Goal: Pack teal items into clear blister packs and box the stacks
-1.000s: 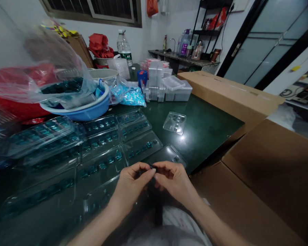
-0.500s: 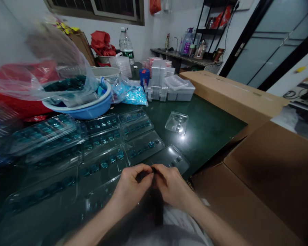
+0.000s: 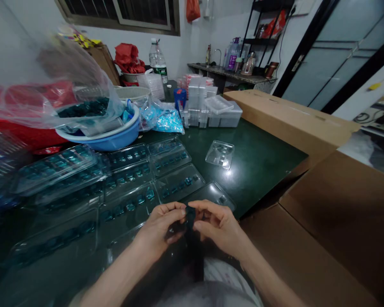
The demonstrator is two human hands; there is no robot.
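My left hand [image 3: 163, 226] is closed, its thumb and forefinger pinching a small dark, strip-like piece [image 3: 190, 213] above the table's near edge. What kind of piece it is, I cannot make out. Facing it from the other side, my right hand [image 3: 216, 221] has its thumb and forefinger apart, the fingertips close to the dark piece. Just beyond my hands lies a clear plastic tray [image 3: 216, 192]. Left of it are more clear trays, one [image 3: 179, 181] with a teal piece in a slot and another [image 3: 128, 200] with several teal pieces in a row.
Stacked filled trays [image 3: 57, 168] lie at the left. Behind them stands a blue basin [image 3: 115, 138] under a clear plastic bag. A small clear tray [image 3: 220, 153] sits apart on the green table [image 3: 262, 157]. Clear boxes [image 3: 225, 117] stand farther back; an open cardboard box [image 3: 326, 230] is on my right.
My fingertips, close together before, have moved apart. The right thumb and forefinger have spread, and the dark piece now shows between my hands.
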